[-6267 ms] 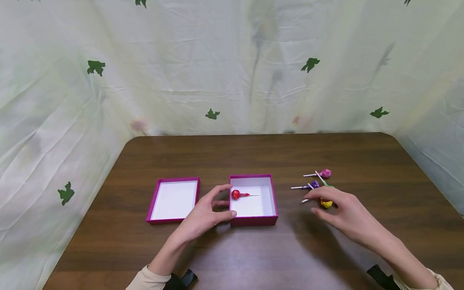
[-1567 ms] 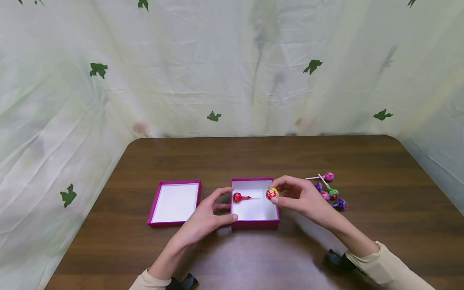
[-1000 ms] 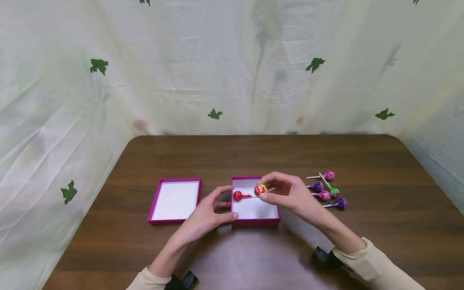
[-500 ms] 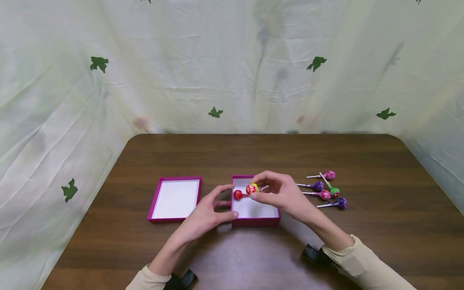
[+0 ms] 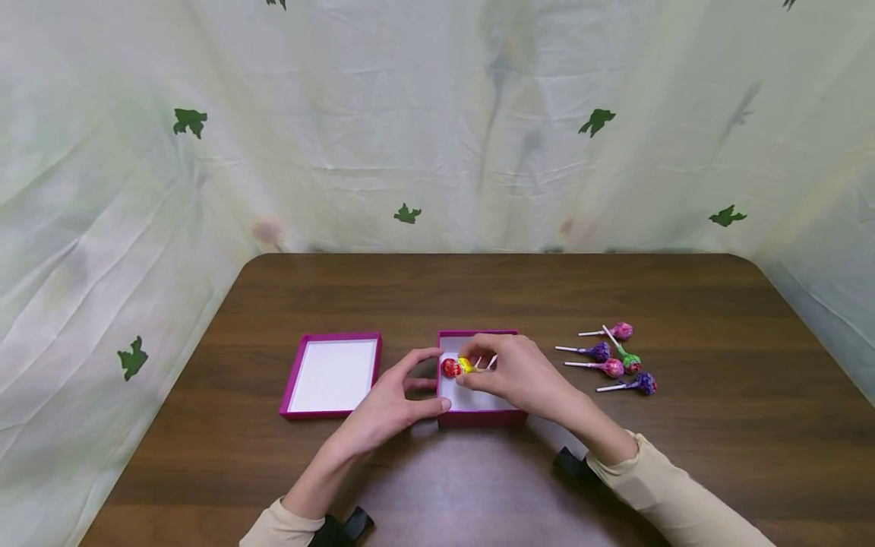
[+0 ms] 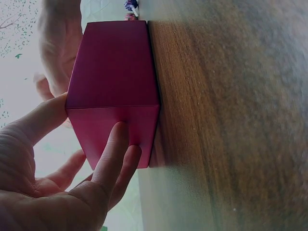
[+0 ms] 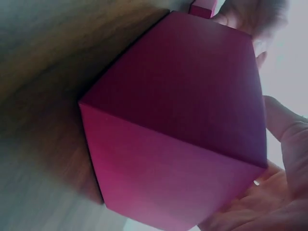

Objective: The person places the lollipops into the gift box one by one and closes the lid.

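Note:
A magenta box with a white inside stands open-topped before me. My left hand touches its left side, thumb at the near corner and index finger at the far one. In the left wrist view, other fingers rest against the wall of the box. My right hand reaches into the box and pinches a yellow-and-red lollipop, its white stick partly showing between the fingers. Right beside that lollipop's head lies a red lollipop, its stick hidden. The right wrist view shows mostly the box's outer walls.
A matching shallow lid lies upturned left of the box. Right of the box are a pink lollipop, a green one and several others in purple and pink. The wooden table ends at a white curtain.
My right hand has gone from the loose lollipops to the box with the yellow-and-red lollipop, then lowered it inside toward the red one. My left hand has stayed at the box's left side.

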Demonstrator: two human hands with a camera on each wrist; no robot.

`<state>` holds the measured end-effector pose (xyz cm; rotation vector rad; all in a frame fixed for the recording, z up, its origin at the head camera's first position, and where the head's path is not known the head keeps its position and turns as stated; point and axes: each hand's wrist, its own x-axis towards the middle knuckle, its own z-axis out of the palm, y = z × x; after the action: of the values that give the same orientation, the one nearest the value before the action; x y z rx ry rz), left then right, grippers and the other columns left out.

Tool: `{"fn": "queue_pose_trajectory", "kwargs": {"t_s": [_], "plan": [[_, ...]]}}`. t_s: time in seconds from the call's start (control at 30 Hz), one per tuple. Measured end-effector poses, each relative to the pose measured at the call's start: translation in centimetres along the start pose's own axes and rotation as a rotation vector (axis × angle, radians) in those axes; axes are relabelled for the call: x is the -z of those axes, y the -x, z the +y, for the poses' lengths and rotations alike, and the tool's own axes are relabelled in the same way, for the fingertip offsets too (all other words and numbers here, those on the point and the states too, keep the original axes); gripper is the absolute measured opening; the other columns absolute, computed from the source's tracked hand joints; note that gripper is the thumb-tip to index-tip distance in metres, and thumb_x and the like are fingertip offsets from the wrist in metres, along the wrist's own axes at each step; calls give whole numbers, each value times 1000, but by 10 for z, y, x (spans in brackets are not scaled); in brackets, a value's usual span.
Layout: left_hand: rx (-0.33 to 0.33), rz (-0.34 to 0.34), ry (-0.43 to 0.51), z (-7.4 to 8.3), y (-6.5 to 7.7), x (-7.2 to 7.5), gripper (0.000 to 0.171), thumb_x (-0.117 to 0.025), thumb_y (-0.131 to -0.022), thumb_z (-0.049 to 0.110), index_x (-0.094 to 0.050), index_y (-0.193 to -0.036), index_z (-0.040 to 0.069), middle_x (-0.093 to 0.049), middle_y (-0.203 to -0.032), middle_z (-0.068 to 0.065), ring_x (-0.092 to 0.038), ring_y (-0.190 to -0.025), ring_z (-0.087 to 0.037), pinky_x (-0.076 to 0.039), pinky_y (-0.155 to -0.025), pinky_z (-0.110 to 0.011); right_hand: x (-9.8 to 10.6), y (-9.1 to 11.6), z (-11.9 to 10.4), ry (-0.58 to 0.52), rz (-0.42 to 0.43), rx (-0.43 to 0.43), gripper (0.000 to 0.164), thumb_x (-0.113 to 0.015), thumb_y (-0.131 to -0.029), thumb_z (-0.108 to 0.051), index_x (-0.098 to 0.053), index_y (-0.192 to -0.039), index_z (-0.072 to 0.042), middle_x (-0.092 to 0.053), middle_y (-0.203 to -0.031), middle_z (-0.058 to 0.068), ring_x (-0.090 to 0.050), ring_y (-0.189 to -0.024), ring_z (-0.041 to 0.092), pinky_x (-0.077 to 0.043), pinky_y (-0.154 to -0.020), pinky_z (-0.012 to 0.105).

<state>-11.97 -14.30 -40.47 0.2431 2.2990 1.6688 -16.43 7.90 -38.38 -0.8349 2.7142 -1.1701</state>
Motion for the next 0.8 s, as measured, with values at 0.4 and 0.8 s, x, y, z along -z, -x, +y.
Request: {"fn": "queue_pose_trajectory", "kwargs": {"t_s": [0.4,0.8], "plan": [[8,-3,27,-1,1,-1,64,-79,-84,18,-50,-140,25,-45,-145,-1,-59,-117,-25,-46,-90,-46,-18,-13,-2,159,-24,6,19,-84,-74,-23,-68,-85,-23,-61,-73,-16,-56,-67,3,-46,-62,27],[19,4,31,0,1,0,66,-81,-82,19,-50,-140,28,-44,-146,2,-59,-117,-23,-44,-93,-49,-26,-20,-2,199,-64,20,20,-86,-74,-21,-71,-86,-19,-58,-68,-12,-53,-65,7,-44,-62,28]]}}
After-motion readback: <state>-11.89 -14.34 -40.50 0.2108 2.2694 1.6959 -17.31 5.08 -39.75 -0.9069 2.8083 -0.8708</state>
